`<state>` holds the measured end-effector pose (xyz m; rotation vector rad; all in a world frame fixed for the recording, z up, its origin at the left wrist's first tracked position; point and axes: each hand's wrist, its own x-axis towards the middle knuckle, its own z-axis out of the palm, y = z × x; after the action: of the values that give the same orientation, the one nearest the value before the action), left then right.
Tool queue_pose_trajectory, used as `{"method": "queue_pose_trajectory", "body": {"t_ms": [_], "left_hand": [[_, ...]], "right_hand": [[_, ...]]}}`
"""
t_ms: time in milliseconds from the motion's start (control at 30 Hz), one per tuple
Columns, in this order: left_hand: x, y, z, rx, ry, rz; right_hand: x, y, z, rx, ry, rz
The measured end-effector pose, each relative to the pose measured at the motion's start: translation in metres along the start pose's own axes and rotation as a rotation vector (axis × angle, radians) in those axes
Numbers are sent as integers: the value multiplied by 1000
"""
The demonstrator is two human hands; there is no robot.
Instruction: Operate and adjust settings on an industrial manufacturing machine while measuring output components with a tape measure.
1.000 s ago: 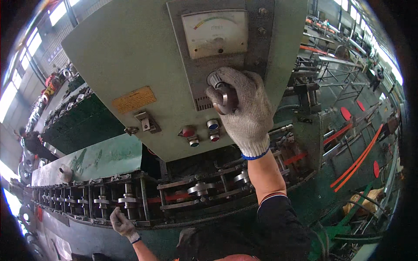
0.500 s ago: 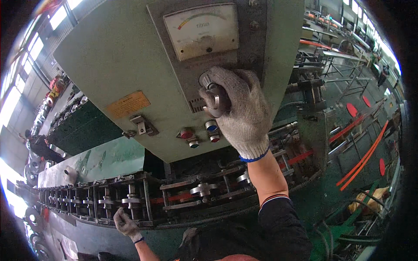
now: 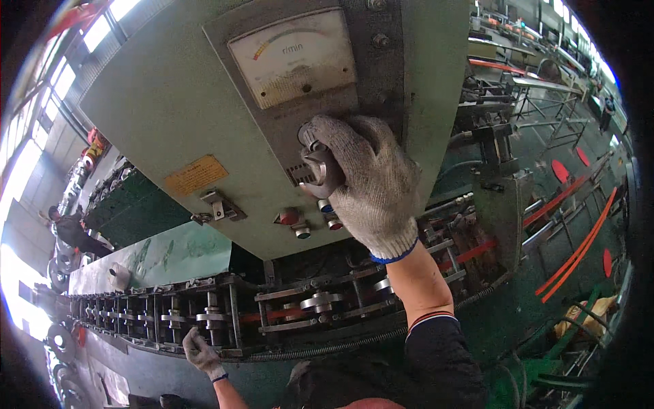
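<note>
My right hand (image 3: pixel 373 180), in a grey knit glove with a blue cuff edge, is closed at a round dark knob (image 3: pixel 310 136) on the control panel (image 3: pixel 286 126). Thumb and forefinger lie on the knob. A curved, shiny grey metal piece (image 3: pixel 321 172) also sits in that hand, its kind unclear. Just above is a white dial meter (image 3: pixel 293 54). Down at the left, my left hand (image 3: pixel 202 351) is gloved too, fingers curled near the metal rollers (image 3: pixel 213 318) of a long roller line; whatever may be in them is hidden.
Red and blue push buttons (image 3: pixel 289 216) and a metal latch (image 3: pixel 221 206) are on the green cabinet (image 3: pixel 150 116). Orange strips (image 3: pixel 579 245) lie on the floor at the right. A person (image 3: pixel 75 232) is at the far left, another (image 3: pixel 605 112) at the far right.
The view has shifted slightly, so the meter and cabinet sit a little further left. My right hand stays at the knob, and my left hand stays by the rollers.
</note>
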<state>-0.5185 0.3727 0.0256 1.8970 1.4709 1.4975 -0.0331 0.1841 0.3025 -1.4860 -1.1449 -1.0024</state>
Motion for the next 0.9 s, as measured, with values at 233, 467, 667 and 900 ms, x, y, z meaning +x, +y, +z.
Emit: {"method": "queue_pose_trajectory", "body": {"t_ms": [233,467,667,900], "left_hand": [[-2,16,5,-21,1,27],[-2,4,2,-15,24,40],[2,-15,0,0,0,-2],[1,1,2,32,-2,22]], "right_hand": [[1,3,5,8,17,-25],[3,2,1,29,-33,-17],[1,4,3,29,-10,-23],[5,4,-2,43,5,-57]]}}
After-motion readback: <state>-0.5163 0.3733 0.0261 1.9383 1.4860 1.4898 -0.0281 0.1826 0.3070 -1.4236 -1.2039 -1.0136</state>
